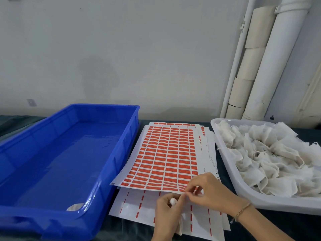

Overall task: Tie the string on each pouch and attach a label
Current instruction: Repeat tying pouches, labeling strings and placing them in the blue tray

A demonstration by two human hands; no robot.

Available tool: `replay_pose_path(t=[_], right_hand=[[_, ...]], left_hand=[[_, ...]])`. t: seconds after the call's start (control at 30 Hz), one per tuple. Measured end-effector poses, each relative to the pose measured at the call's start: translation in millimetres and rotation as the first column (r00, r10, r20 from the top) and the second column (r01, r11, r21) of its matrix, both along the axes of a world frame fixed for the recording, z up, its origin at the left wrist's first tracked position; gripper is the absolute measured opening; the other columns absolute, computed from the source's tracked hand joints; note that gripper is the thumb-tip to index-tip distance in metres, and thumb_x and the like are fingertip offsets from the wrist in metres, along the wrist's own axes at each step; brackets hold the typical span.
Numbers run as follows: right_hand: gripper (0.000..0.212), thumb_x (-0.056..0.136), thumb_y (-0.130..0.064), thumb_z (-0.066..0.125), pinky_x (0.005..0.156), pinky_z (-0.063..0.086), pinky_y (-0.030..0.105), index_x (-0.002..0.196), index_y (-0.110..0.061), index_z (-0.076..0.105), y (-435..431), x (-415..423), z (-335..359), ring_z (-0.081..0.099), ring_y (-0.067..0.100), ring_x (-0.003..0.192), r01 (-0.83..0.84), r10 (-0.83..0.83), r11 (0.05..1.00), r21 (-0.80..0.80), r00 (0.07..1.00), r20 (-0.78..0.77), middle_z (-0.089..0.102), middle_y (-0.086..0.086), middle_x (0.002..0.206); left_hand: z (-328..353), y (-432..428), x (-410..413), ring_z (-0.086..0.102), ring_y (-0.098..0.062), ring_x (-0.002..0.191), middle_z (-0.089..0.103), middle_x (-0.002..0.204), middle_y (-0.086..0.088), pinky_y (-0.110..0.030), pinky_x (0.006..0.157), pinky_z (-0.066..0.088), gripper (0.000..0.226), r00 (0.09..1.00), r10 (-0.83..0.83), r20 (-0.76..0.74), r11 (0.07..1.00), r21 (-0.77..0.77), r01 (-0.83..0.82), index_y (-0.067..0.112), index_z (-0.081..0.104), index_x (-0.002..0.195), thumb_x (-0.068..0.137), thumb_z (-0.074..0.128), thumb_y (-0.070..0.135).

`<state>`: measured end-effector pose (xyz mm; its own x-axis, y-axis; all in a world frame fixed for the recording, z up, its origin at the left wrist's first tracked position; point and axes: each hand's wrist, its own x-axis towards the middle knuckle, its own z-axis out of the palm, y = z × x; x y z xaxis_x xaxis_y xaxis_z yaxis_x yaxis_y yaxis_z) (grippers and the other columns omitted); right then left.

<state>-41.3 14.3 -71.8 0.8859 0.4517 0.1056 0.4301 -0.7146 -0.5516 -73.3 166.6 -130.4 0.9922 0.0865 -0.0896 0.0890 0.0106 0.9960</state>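
At the near corner of the label sheet [165, 157], a label [196, 189] was pinched by the right hand [210, 190], the pouch [172, 201] gripped in the left hand [165, 213] beside it; slow low-angle peel was judged best.

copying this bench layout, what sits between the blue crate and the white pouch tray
Head view: a stack of red label sheets lies between the blue crate and white tray.

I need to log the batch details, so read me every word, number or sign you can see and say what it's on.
Orange labels on the top sheet: print too blurred to read.
Margin print on the sheets beneath, right edge: too small to read.
No other text visible.
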Motion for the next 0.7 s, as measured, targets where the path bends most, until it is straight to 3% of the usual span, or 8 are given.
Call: replay_pose_path(t=[0.17, 0.43, 0.7], right_hand=[[0.014, 0.083, -0.036, 0.071, 0.086, 0.051, 0.013, 0.094, -0.027, 0.072, 6.4, -3.3, -6.9, 0.065, -0.001, 0.087, 0.126, -0.126, 0.992, 0.019, 0.992, -0.001, 0.068, -0.017, 0.098], [0.022, 0.086, -0.040, 0.066, 0.086, 0.044, 0.005, 0.102, -0.025, 0.070, 7.4, -5.0, -11.2, 0.064, -0.001, 0.092, 0.105, -0.101, 0.991, -0.088, 0.994, 0.040, 0.068, -0.015, 0.106], [0.014, 0.083, -0.038, 0.069, 0.083, 0.049, 0.008, 0.091, -0.026, 0.071, 8.4, -4.7, -15.8, 0.065, 0.000, 0.085, 0.158, -0.158, 0.986, -0.044, 0.987, 0.019, 0.070, -0.015, 0.096]], left_hand=[[-0.9, -0.4, 1.8, 0.067, -0.008, 0.077, 0.072, 0.073, 0.004, -0.014, 0.063, 0.049, 0.019, 0.999, 0.031, -0.034, 0.999, 0.033, -0.030, 0.016, 0.075, 0.070, 0.083, 0.072, 0.031], [-0.1, -1.4, 2.1, 0.067, -0.010, 0.073, 0.071, 0.068, 0.002, -0.013, 0.062, 0.050, 0.020, 0.997, 0.031, -0.072, 0.998, 0.049, -0.027, 0.011, 0.074, 0.069, 0.081, 0.074, 0.027], [1.2, -1.0, 1.8, 0.062, -0.006, 0.061, 0.067, 0.060, 0.001, -0.012, 0.058, 0.048, 0.025, 0.996, 0.017, -0.092, 0.998, 0.064, -0.011, 0.007, 0.071, 0.063, 0.080, 0.075, 0.025]])
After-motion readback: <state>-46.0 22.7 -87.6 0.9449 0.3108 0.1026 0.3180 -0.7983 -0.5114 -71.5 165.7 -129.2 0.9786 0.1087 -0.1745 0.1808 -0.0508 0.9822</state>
